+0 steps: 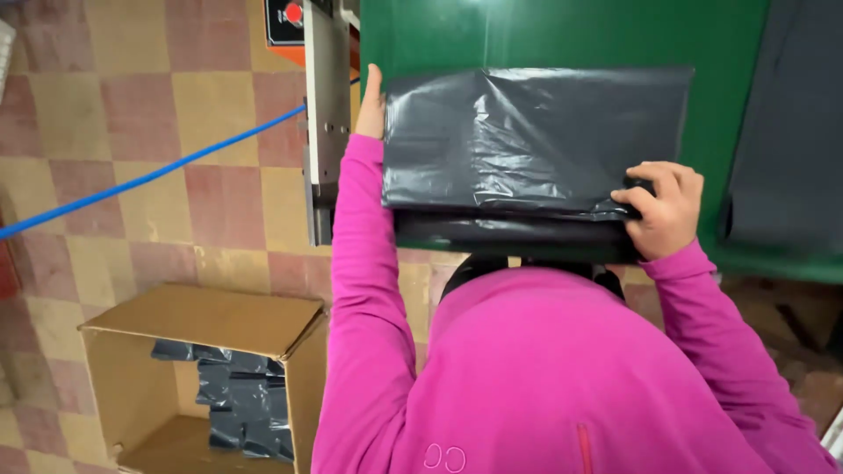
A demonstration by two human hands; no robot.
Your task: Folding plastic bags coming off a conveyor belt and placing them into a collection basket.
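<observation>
Down at bottom left, folded black bags (pixel 233 399) are already stacked in cardboard box (pixel 211 373). L hand (pixel 372 104) lies flat w/ fingers together against edge of black plastic bag stack (pixel 527 149) on green table (pixel 562 35); R hand (pixel 665 209) is clamped on its corner. Stack not yet boxed.

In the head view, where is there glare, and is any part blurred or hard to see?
Head view: soft glare streaks run over the wrinkled black plastic bags and faintly over the green table; the left hand and right hand look sharp, without motion blur; the cardboard box interior is shaded, so the dark bags inside it lack detail; the far right edge is dark.
</observation>
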